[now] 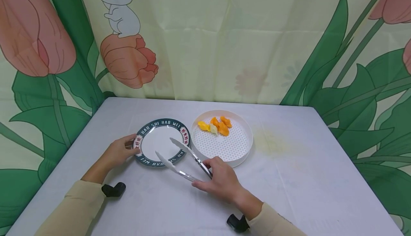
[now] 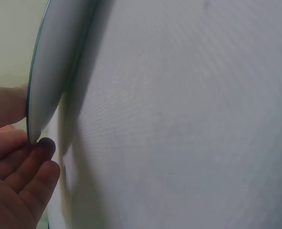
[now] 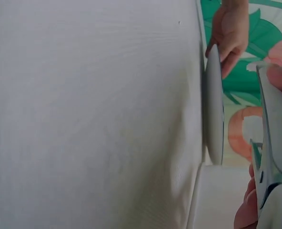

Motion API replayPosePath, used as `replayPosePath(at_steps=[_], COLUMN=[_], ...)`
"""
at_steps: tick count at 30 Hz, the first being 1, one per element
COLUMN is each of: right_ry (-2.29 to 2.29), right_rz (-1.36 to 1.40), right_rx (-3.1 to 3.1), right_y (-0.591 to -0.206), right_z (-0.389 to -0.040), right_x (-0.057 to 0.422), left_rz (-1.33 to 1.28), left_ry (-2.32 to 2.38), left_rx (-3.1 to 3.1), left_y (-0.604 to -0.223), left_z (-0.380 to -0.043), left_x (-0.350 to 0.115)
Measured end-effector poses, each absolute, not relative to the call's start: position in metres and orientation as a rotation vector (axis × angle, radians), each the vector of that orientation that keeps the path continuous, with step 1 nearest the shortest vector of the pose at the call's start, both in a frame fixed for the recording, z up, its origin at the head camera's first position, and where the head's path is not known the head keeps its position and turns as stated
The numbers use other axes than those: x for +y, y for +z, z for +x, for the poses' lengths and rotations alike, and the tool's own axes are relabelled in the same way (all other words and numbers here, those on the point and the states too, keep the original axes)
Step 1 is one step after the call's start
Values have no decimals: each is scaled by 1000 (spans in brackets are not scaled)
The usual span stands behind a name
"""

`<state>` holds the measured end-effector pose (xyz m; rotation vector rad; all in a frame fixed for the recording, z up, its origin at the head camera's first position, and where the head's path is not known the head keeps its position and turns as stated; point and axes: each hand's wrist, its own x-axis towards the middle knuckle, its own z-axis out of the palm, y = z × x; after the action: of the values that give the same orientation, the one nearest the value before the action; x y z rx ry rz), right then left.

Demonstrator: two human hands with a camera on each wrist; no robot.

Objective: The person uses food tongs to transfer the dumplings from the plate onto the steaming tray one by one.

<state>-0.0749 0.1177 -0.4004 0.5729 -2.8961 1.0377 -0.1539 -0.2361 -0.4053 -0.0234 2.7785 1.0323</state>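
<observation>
My left hand (image 1: 118,152) pinches the left rim of a round plate (image 1: 157,140), white in the middle with a dark green lettered border. In the left wrist view the thumb lies over the plate's edge (image 2: 53,67) and the fingers curl below it. My right hand (image 1: 222,179) holds metal tongs (image 1: 190,152), their two arms spread apart with nothing between the tips. The tips hover over the plate's right part and front edge. In the right wrist view the tongs (image 3: 279,129) sit between thumb and fingers.
Right of the plate stands a round white tray (image 1: 236,147) with a patterned base and low wall. Several small orange, yellow and pale folded pieces (image 1: 223,129) lie in its back left part. A white cloth (image 1: 305,172) covers the table, and a printed curtain (image 1: 205,50) hangs behind.
</observation>
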Motion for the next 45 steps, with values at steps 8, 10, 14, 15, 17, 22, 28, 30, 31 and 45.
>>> replayPosePath(at_steps=[8,10,14,15,17,22,28,30,31,45], right_ry=[971,953,909,906,905,917,919,903,895,1016], right_rz=[543,537,526,522,508,459,436,442,445,450], right_rx=[-2968,-2994,-3019,-3026,-3053,-3122,-3132,-3132,-3134,-3125], right_y=[-401,-401,-400,-400,-401,-400,-399,-398,-398,-379], right_z=[-77,-78,-77,-76,-76,-75,-75,-75,-75,-75], right_x=[114,112,110,110,109,106,104,104,105,123], left_rz=[-17,-18,-22,-25,-26,-25,-24,-25,-25,31], left_ry=[1041,1039,1034,1035,1035,1038,1040,1043,1044,1053], left_rx=[2779,2778,2779,2777,2775,2766,2769,2767,2766,2846], left_y=[-406,-405,-404,-405,-405,-406,-405,-405,-405,-393], left_z=[-154,-154,-153,-153,-153,-153,-153,-154,-154,-149], left_x=[-236,-236,-237,-237,-237,-238,-238,-238,-238,-231])
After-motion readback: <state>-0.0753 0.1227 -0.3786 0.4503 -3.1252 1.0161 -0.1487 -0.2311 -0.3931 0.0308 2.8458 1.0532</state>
